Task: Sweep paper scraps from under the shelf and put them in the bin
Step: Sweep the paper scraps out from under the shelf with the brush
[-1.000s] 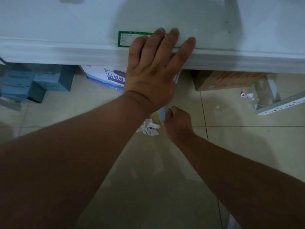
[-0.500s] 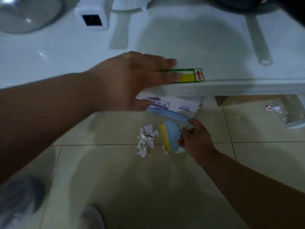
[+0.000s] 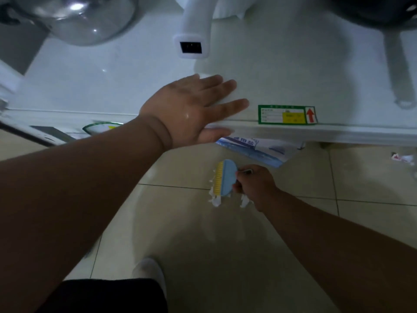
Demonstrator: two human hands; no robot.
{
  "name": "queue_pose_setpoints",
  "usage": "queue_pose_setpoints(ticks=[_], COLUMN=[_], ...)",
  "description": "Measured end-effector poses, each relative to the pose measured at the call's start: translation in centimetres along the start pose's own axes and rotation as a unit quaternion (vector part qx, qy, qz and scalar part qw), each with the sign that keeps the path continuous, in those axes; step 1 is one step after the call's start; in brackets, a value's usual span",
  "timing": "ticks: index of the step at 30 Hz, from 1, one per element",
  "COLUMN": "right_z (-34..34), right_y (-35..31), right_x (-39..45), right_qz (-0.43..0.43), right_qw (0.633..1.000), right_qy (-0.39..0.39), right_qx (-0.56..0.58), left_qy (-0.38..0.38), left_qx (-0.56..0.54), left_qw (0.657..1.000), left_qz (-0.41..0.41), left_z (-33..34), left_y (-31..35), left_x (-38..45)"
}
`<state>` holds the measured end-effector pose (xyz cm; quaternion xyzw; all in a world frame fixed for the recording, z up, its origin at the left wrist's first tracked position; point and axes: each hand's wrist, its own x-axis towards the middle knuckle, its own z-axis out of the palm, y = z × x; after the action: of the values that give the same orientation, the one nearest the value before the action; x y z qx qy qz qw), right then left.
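The brush [image 3: 224,178] in the right hand [image 3: 255,185] has swept left onto the paper scraps [image 3: 214,199], which now lie bunched under its bristles instead of loose to its left.

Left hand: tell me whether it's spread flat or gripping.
Spread flat. The left hand lies palm down on the shelf edge, fingers extended and holding nothing.

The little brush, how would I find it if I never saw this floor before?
Start at the long white shelf and drop to the tiled floor below its front edge. There the right hand holds a small brush over white paper scraps. Its rounded light-blue back and yellow bristles set it apart from the flat blue-and-white box lying behind it.
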<state>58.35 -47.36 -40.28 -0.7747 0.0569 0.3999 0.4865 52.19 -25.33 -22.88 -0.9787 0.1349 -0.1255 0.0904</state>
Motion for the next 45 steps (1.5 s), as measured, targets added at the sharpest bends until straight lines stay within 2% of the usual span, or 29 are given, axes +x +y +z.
queue_pose_setpoints(ticks=[2, 6, 9, 13, 19, 22, 25, 28, 31, 34, 39, 45], right_z=[1.4, 4.0, 4.2, 1.5, -4.5, -6.5, -7.8, -8.3, -7.7, -6.2, -2.7, 1.7], right_y=[-0.4, 0.3, 1.7, 3.3, 3.7, 3.3, 2.7, 2.1, 1.9, 1.9, 3.2, 5.7], right_x=[0.7, 3.1, 4.2, 4.6, 3.5, 2.8, 0.9, -0.7, -1.4, -1.3, -0.7, -0.5], right_qz=[-0.007, 0.059, 0.085, 0.093, 0.129, 0.16, 0.167, 0.133, 0.125, 0.118, 0.119, 0.101], right_qw=[0.999, 0.998, 0.995, 0.984, 0.965, 0.975, 0.985, 0.991, 0.992, 0.993, 0.992, 0.986], right_qy=[-0.003, -0.018, -0.04, -0.02, 0.059, 0.064, 0.042, 0.023, 0.018, 0.01, -0.036, -0.091], right_qx=[-0.043, 0.027, -0.031, -0.152, -0.22, -0.138, -0.025, -0.002, 0.002, 0.02, 0.014, -0.099], left_qy=[0.007, 0.038, 0.041, 0.037, 0.063, 0.043, -0.026, -0.087, -0.105, -0.093, -0.031, 0.006], left_qx=[0.005, 0.001, -0.004, 0.004, 0.008, 0.013, -0.009, -0.025, -0.033, -0.02, 0.013, 0.033], left_qw=[1.0, 0.999, 0.999, 0.999, 0.998, 0.999, 0.998, 0.983, 0.964, 0.963, 0.971, 0.973], left_qz=[-0.006, -0.017, -0.026, -0.03, -0.019, -0.028, -0.06, -0.157, -0.242, -0.254, -0.238, -0.229], left_z=[0.1, 0.6, 0.5, 0.3, 0.5, 0.7, -0.2, -1.1, -1.4, -1.1, 0.6, 1.2], left_y=[-0.1, 0.1, 0.2, 0.3, 0.3, 0.2, 1.2, 4.0, 6.4, 6.4, 6.3, 6.3], left_x=[-0.1, -0.4, -0.5, -0.3, -0.2, -0.2, -0.1, 0.0, 0.6, 0.8, 0.3, 0.1])
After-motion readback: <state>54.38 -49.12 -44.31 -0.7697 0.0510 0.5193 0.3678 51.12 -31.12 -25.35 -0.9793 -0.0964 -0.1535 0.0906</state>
